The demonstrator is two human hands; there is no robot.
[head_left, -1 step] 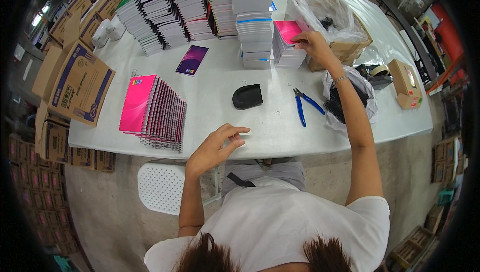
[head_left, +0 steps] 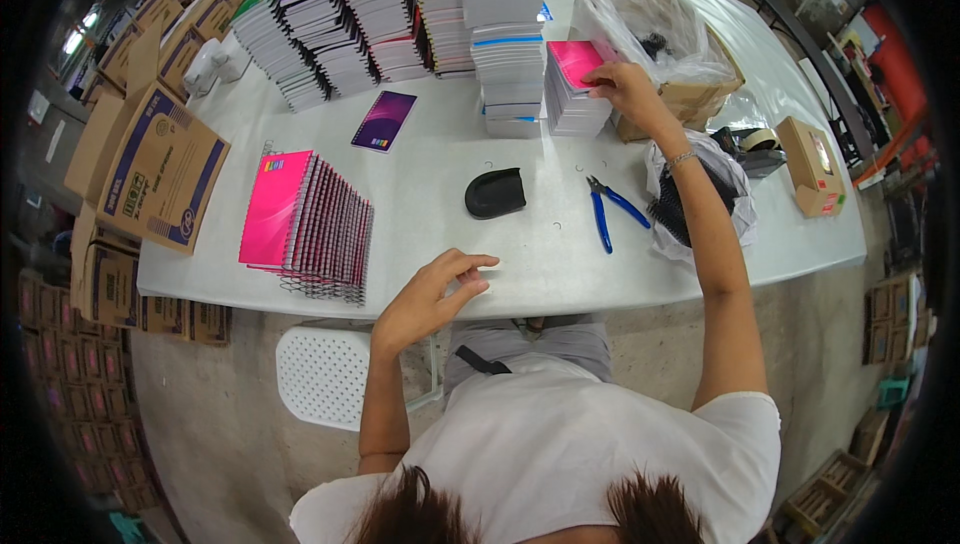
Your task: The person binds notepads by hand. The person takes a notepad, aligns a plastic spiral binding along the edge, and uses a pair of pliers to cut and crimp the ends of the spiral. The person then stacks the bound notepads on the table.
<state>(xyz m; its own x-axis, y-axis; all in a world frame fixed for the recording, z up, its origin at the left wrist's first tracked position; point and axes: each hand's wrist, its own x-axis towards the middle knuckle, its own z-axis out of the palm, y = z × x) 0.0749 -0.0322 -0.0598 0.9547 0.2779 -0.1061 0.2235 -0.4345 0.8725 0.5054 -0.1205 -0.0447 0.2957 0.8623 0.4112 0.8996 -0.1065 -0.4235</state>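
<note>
Reaching across the table (head_left: 540, 284), the right hand (head_left: 632, 94) has its fingers bent at the right edge of the pink top cover on a loose paper stack (head_left: 576, 112); cannot tell whether they pinch it or just touch. Left hand (head_left: 428, 296) is over the near table edge, empty, fingers loosely curled, thumb apart from index. Print: large brown carton (head_left: 160, 166) at left bears dark lettering, icons and blue bands; small brown carton (head_left: 812, 169) at right has red marks; bound pink notebooks (head_left: 275, 209) show a small multicoloured patch, wording too small to read. Tall blue-topped stack (head_left: 503, 44) stands just left of the pink-topped one, crinkly plastic-lined box (head_left: 690, 94) just right. Right forearm passes over a white plastic bag (head_left: 740, 209) of black coils. Between the hands: blue-handled cutters (head_left: 605, 214), jaws apart, thin wire scraps (head_left: 557, 226) and a smooth black round-ended piece (head_left: 495, 194). Purple notebook (head_left: 385, 122) lies flat; spiral-bound stacks (head_left: 330, 29) line the back; perforated white plastic stool (head_left: 320, 374) sits below.
</note>
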